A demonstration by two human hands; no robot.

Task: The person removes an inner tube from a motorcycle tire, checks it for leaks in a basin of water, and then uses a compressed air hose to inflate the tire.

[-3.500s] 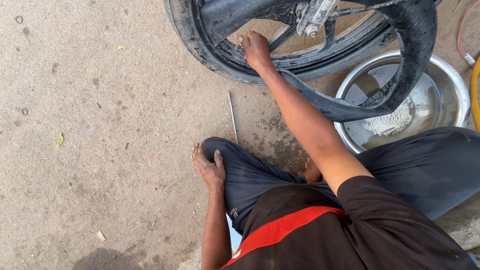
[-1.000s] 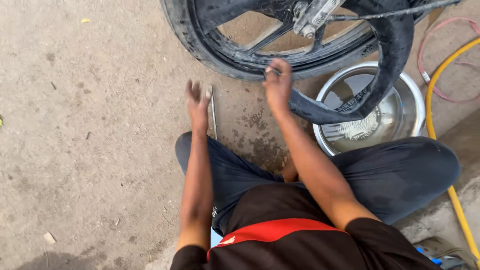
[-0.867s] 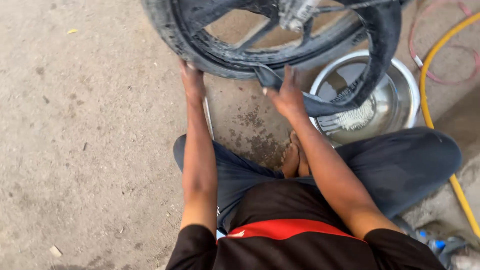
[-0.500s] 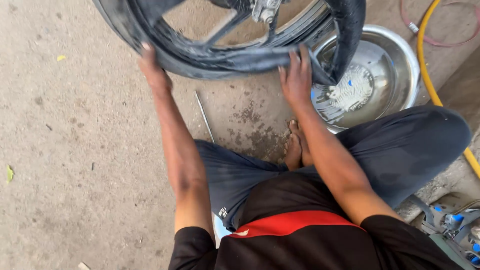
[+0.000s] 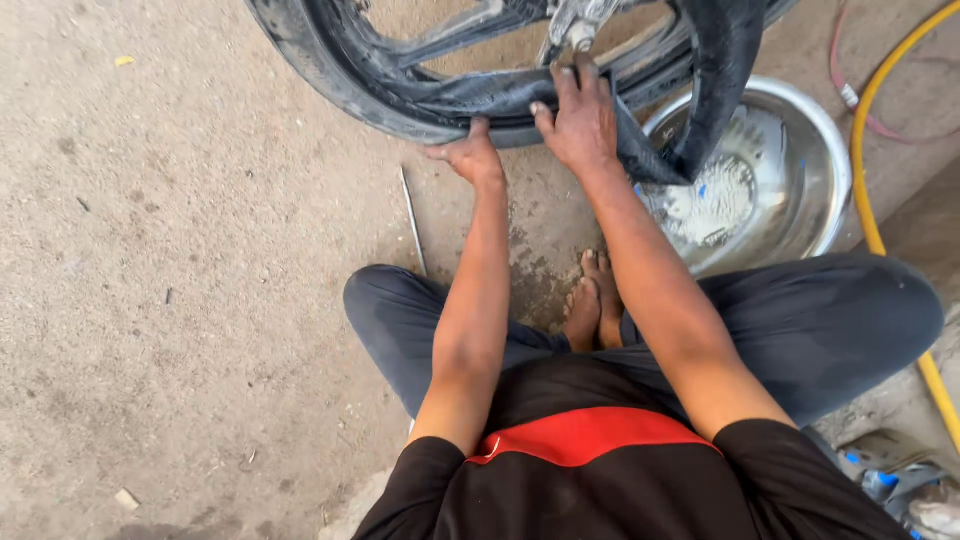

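Observation:
A black motorcycle wheel with its tyre [image 5: 330,70] lies on the concrete in front of me. A black rubber inner tube [image 5: 470,95] sticks out of the tyre along the near rim. My left hand [image 5: 465,157] grips the tyre's near edge from below. My right hand [image 5: 578,115] presses down on the tube and tyre next to the metal hub [image 5: 580,15]. A loose flap of tube [image 5: 650,150] hangs to the right of my right hand.
A thin metal tyre lever [image 5: 411,215] lies on the ground left of my left arm. A steel basin [image 5: 780,170] with soapy water sits at the right, partly under the tyre. A yellow hose [image 5: 870,180] runs along the right edge. My crossed legs and bare feet [image 5: 592,305] are below.
My left hand has left my knee, reached forward and slid right along the tyre's edge. My right hand has shifted onto the tube near the hub. The wheel now sits closer.

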